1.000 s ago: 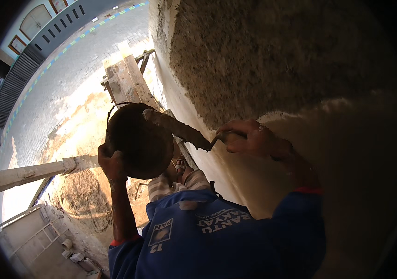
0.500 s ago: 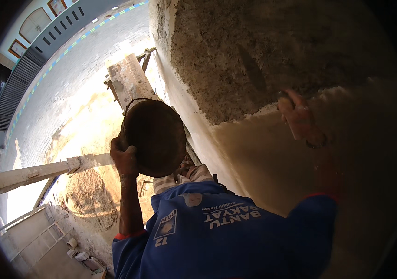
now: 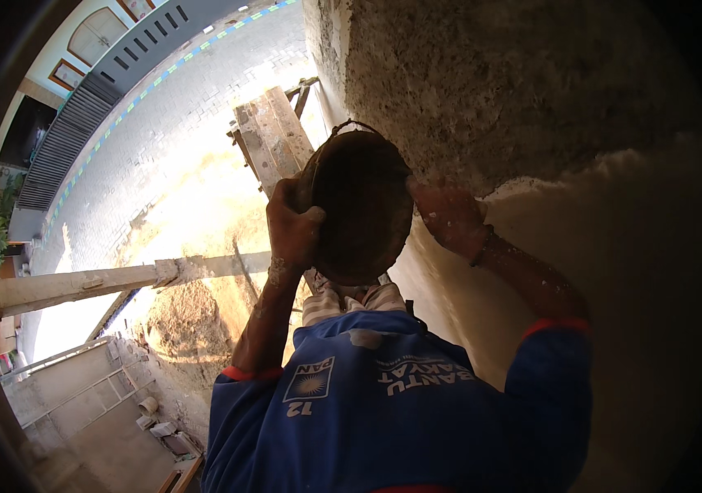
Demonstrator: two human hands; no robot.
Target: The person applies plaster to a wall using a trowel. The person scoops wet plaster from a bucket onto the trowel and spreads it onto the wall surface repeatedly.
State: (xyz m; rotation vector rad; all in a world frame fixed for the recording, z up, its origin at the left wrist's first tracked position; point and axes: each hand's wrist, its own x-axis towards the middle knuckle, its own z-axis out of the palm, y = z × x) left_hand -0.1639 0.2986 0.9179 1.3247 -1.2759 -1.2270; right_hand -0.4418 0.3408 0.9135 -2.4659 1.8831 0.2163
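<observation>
A dark, round mortar bucket (image 3: 363, 209) with a wire handle is tilted so its deep, shadowed mouth shows. My left hand (image 3: 292, 226) grips its left rim, the thumb over the edge and the fingers behind. At the opposite rim is my right hand (image 3: 449, 218), slightly blurred, with fingers curled in. What it holds, if anything, is lost in the shadow. Beside it rises a wall with a rough, dark upper part (image 3: 515, 90) and a smoother plastered part (image 3: 597, 246), divided by a ragged pale edge. The bucket's contents are too dark to make out.
Past the bucket runs a plank platform (image 3: 273, 135) on a wooden frame. A wooden beam (image 3: 80, 292) crosses at the left, above a sand heap (image 3: 186, 324). Paving (image 3: 203, 99) and a slatted gate (image 3: 59, 152) lie farther off. Rubble blocks (image 3: 163, 429) sit at lower left.
My right hand has come away from the wall, moving left to the bucket's rim. In the picture, the bucket and my left hand have shifted right and slightly up, as the view turned.
</observation>
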